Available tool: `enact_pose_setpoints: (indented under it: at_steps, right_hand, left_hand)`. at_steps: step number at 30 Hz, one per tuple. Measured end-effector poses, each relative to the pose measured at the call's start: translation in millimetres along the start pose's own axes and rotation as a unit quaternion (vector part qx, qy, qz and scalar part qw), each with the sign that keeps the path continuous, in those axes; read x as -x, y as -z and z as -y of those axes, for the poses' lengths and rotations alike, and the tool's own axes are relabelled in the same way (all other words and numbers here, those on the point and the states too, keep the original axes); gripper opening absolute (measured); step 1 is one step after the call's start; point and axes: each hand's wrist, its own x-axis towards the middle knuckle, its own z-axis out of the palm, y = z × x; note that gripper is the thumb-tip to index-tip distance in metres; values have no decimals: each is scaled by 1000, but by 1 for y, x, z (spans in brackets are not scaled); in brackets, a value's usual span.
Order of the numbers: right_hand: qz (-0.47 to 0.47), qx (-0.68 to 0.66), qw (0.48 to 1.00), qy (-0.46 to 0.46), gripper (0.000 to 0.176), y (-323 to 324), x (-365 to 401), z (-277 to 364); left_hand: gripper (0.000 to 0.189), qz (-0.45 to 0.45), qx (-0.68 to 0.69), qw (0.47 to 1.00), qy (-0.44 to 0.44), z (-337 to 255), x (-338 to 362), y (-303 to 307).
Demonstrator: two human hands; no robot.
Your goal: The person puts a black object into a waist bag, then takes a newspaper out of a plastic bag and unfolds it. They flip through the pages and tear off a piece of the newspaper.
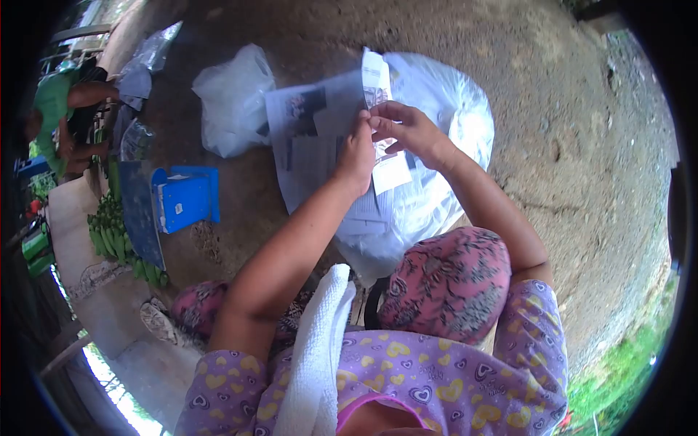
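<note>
A large printed newspaper sheet is held up in front of me, its upper corner creased into a narrow upright strip. My left hand is closed on the sheet near its middle, thumb pointing up along the crease. Just to the right, my right hand has its fingers bent against the same crease, with thumb and forefinger pinching the paper close to my left thumb. Behind and below the paper lies a big clear plastic bag, bulging and shiny. What fills the bag cannot be made out.
A smaller whitish plastic bag rests on the dirt ground. At left stand a blue weighing scale and green bananas. A person in a green shirt bends over at far left. A white towel hangs over my chest.
</note>
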Motion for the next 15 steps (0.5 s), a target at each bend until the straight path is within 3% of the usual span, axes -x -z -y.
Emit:
enact_pose_setpoints:
  at_steps: [3, 4, 5, 7, 10, 15]
  right_hand:
    - [-5, 48, 997, 54, 50, 1, 0, 69]
    - [-5, 51, 996, 79, 47, 0, 1, 87]
    - [-5, 53, 993, 104, 44, -3, 2, 103]
    - [-3, 79, 990, 118, 38, -19, 20, 144]
    - [16, 58, 990, 126, 39, -50, 33, 176]
    - [36, 124, 983, 130, 42, -107, 36, 204]
  left_hand:
    - [39, 27, -71, 994, -78, -60, 3, -14]
    - [36, 75, -79, 986, -124, -82, 8, -18]
    - [36, 68, -93, 989, -91, -100, 21, -18]
    - [39, 140, -66, 981, -121, -135, 45, -18]
    - [43, 216, -135, 937, -241, -164, 69, 5]
    - [45, 185, -148, 924, -301, -182, 102, 43]
